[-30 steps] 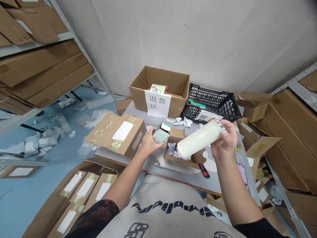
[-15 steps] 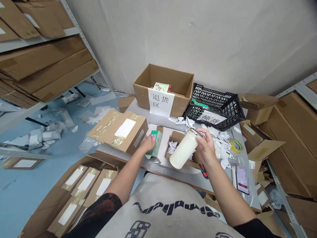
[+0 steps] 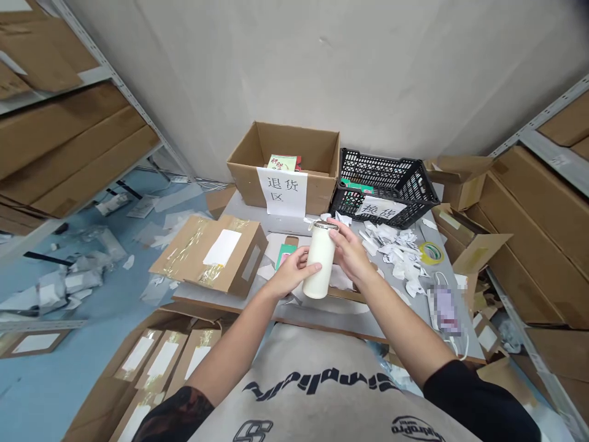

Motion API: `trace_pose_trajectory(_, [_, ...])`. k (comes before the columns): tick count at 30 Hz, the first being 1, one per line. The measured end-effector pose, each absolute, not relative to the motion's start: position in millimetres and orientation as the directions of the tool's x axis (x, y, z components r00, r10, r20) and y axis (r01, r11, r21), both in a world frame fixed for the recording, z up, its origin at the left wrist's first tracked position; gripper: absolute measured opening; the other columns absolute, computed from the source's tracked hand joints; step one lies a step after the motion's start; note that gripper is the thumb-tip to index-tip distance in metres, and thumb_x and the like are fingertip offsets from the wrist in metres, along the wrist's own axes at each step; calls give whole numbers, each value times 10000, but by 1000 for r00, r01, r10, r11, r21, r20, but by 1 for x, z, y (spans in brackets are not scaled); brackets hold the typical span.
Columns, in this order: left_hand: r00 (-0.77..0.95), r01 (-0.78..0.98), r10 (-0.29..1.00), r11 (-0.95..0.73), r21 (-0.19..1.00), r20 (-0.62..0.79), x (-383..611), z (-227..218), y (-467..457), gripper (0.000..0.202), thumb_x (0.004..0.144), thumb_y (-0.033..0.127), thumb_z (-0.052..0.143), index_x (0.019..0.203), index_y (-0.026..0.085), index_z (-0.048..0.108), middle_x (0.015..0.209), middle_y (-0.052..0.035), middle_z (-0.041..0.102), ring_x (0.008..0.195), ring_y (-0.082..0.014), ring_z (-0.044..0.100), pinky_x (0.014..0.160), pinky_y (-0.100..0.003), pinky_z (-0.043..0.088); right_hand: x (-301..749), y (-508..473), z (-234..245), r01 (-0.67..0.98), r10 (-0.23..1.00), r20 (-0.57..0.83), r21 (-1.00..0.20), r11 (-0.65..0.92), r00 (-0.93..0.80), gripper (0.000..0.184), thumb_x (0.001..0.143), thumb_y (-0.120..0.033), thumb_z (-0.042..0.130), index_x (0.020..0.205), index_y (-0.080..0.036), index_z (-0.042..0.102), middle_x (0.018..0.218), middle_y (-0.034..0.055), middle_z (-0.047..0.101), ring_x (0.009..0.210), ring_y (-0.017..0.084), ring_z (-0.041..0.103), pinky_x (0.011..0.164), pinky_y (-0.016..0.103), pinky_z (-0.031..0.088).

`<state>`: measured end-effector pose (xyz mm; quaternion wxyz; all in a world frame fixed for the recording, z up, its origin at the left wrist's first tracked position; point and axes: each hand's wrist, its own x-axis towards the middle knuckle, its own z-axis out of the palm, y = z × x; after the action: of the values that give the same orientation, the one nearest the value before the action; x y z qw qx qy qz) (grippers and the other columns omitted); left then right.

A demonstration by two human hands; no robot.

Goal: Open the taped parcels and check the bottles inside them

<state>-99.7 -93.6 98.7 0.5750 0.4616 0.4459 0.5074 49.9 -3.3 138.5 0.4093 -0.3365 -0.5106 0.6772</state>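
Observation:
A cream-coloured thermos bottle (image 3: 319,261) with a silver rim stands nearly upright above the table, held in both hands. My left hand (image 3: 291,272) wraps its lower left side, the thumb across the front. My right hand (image 3: 350,250) grips it near the rim from the right. Behind my left hand lies a green box (image 3: 286,250), partly hidden. Under the bottle and my right hand is a small open cardboard box (image 3: 343,293), mostly covered.
A taped carton (image 3: 248,261) sits on the table's left. Behind are a labelled cardboard box (image 3: 317,190) and a black crate (image 3: 391,184). Paper scraps (image 3: 391,245), yellow tape (image 3: 431,252) and a blurred phone (image 3: 446,312) lie right. A large box (image 3: 101,374) of parcels stands front left.
My left hand has let go of the green box and taken hold of the thermos bottle. The bottle has moved left and been turned more upright. The view has shifted slightly.

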Motion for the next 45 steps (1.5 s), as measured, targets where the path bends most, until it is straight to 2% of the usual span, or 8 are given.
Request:
trace_pose_trajectory(7, [-101, -220, 989, 83, 972, -107, -99, 96, -93, 521, 766, 495, 742, 1123, 183, 524, 1082, -101, 703, 989, -257, 681, 836, -378, 542, 69, -26, 123, -40, 855, -123, -985, -166, -504, 496, 736, -442, 761, 1165, -254, 599, 1105, 54, 631, 1028, 214, 613, 851, 363, 536])
trace_pose_trajectory(13, [-243, 196, 970, 45, 980, 4, -96, 88, -95, 499, 681, 472, 800, 994, 206, 517, 944, -30, 652, 818, -179, 632, 715, -295, 502, 55, -42, 111, -74, 854, -178, -967, -244, -489, 457, 725, -452, 764, 1106, -251, 611, 1107, 55, 675, 1030, 236, 621, 860, 374, 515])
trace_pose_trajectory(17, [-226, 281, 974, 43, 959, 22, -98, 89, -99, 455, 720, 468, 762, 1006, 213, 518, 942, -24, 637, 822, -180, 618, 702, -289, 483, 48, -43, 106, -91, 880, -214, -957, -276, -425, 457, 670, -423, 811, 1046, -237, 630, 997, 35, 691, 918, 213, 641, 778, 338, 521])
trace_pose_trajectory(24, [-157, 63, 987, -6, 998, 16, -115, 88, -104, 439, 779, 478, 700, 1100, 215, 556, 1057, -55, 633, 977, -207, 607, 766, -289, 476, 46, -46, 109, -190, 885, -218, -929, -318, -412, 428, 642, -397, 836, 1000, -225, 677, 970, 34, 685, 865, 203, 631, 744, 336, 522])
trace_pose_trajectory(30, [37, -323, 978, 208, 923, -208, -131, 84, -103, 570, 807, 468, 668, 1300, 241, 494, 1061, -48, 655, 969, -221, 633, 773, -306, 494, 38, -53, 101, -287, 910, -203, -904, -316, -363, 386, 671, -371, 824, 989, -261, 634, 936, -3, 670, 861, 178, 619, 765, 317, 506])
trace_pose_trajectory(34, [138, -359, 964, 262, 896, -227, -129, 87, -106, 615, 784, 429, 722, 1316, 218, 494, 1173, -97, 657, 1020, -253, 641, 795, -330, 514, 36, -60, 97, -175, 928, -170, -956, -237, -332, 304, 745, -418, 755, 966, -255, 623, 914, -6, 663, 866, 169, 600, 803, 307, 471])
trace_pose_trajectory(39, [88, -326, 970, 243, 914, -227, -115, 94, -108, 641, 756, 417, 762, 1306, 218, 500, 1206, -111, 656, 1022, -258, 650, 798, -334, 528, 43, -61, 97, 33, 954, -125, -992, -121, -271, 421, 697, -432, 790, 1024, -240, 609, 937, 10, 631, 860, 180, 559, 793, 318, 459])
trace_pose_trajectory(45, [71, -369, 972, 234, 899, -224, -100, 93, -107, 579, 796, 411, 711, 1311, 234, 514, 1169, -97, 659, 1033, -255, 638, 770, -326, 529, 66, -53, 101, -92, 954, -150, -980, -179, -259, 433, 645, -416, 832, 940, -230, 574, 890, 7, 625, 818, 172, 579, 750, 306, 474])
